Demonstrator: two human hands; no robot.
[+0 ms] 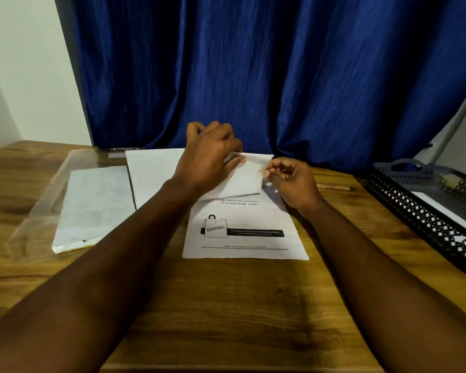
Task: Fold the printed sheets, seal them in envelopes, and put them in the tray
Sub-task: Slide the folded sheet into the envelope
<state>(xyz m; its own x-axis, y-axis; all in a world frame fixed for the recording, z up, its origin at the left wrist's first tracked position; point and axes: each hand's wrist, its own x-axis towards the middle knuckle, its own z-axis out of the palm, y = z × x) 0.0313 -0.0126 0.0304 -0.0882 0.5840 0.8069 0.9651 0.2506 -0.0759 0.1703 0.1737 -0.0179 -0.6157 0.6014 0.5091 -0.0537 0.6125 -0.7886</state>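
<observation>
A printed sheet [245, 238] lies on the wooden table in front of me, its far end folded over toward me. My left hand [210, 154] lies on the folded flap [248, 176] with curled fingers and holds its left part down. My right hand [291, 179] pinches the flap's right edge between thumb and fingertips. A stack of white sheets [154, 173] lies behind and to the left, partly under my left arm. The black perforated tray [425, 219] stands at the right and holds a white envelope [447, 211].
A clear plastic sleeve with white paper inside [92, 205] lies at the left. A pen [336, 187] rests on the table between my right hand and the tray. A blue curtain [253, 71] hangs right behind the table.
</observation>
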